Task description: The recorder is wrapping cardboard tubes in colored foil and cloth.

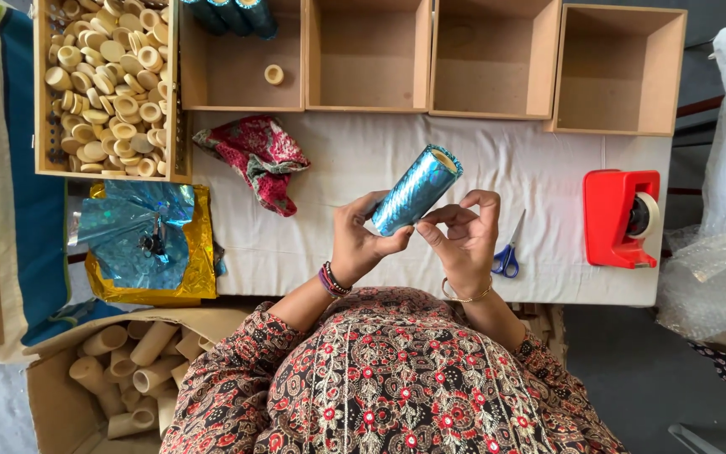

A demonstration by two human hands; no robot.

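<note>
left hand (356,244) + right hand (462,240): both grasping blue tube (416,190) | scissors (507,252) at 3 o'clock | tape dispenser (619,217) beyond

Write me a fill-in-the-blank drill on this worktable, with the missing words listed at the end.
1. Both hands, left hand and right hand, hold a tube wrapped in shiny ____ foil.
2. The scissors beside the right hand have ____ handles.
3. The tape dispenser is ____.
4. The leftmost wooden box is full of small ____ rings.

Missing words: blue; blue; red; cardboard

Brown cardboard carton (52,395) lower left, open, holding cardboard tubes (132,361).
</note>
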